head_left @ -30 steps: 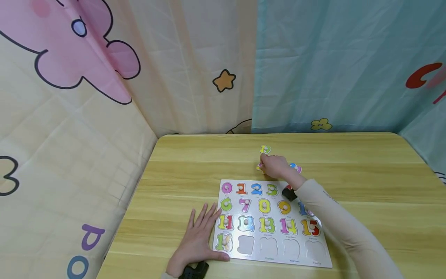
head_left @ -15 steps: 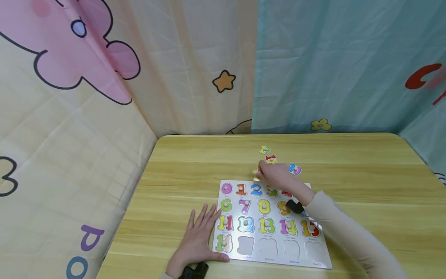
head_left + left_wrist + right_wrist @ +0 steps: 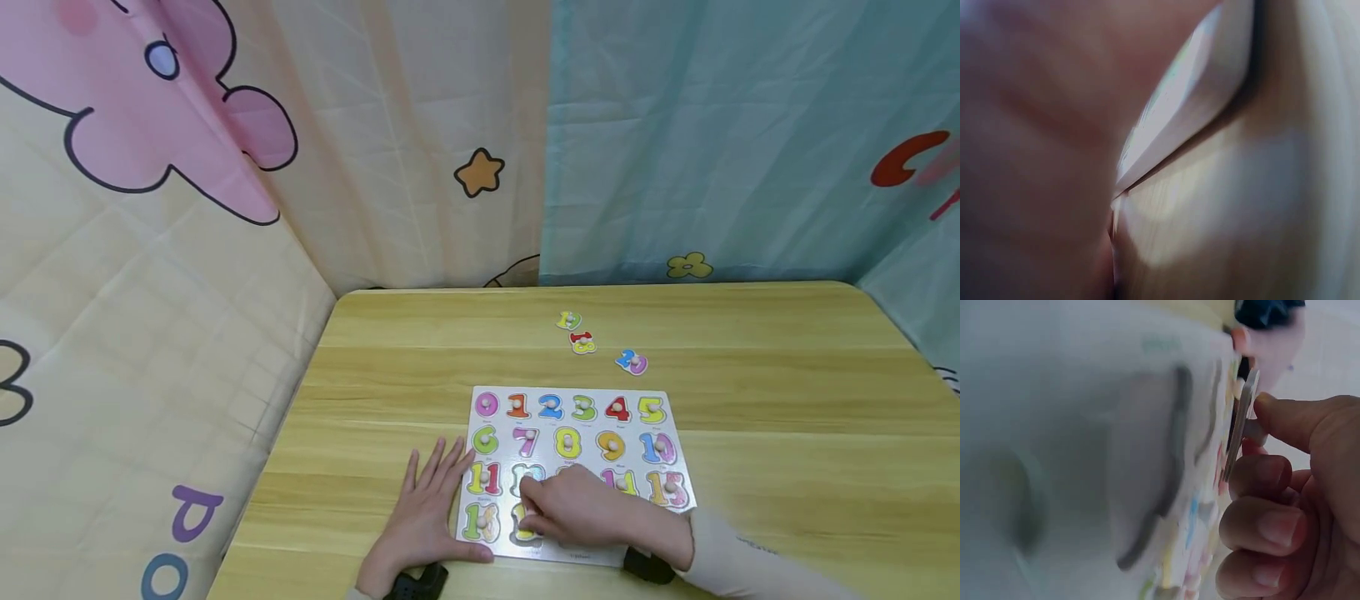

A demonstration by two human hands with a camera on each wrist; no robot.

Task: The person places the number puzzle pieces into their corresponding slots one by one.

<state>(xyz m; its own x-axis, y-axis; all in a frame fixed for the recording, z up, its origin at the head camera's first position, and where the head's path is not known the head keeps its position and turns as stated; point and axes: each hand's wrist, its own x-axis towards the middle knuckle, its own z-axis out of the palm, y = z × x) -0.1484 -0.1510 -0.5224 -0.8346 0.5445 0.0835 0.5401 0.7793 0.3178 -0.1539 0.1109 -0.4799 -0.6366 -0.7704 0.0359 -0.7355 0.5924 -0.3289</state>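
Note:
A white number puzzle board [image 3: 504, 423] lies on the wooden table, its upper rows filled with knobbed number pieces. My right hand [image 3: 581, 504] pinches a number piece [image 3: 1242, 422] by its knob, between thumb and index finger. In the head view the piece is mostly hidden under the hand, over the bottom-row recess right of the 16 [image 3: 482, 522]. In the right wrist view it is tilted on edge above the board; its digits cannot be read. My left hand [image 3: 429, 512] rests at the board's left edge, fingers straight and spread, thumb along the lower corner.
Beyond the board lie three loose pieces: a 19 [image 3: 569, 320], an 18 [image 3: 582, 342] and a 20 [image 3: 632, 362]. Patterned curtains [image 3: 420, 150] hang behind and left of the table [image 3: 390, 358]. Each wrist wears a black camera.
My right hand has picked up a piece from beyond the board and carried it toward me, over the bottom row. My left hand has stayed in place.

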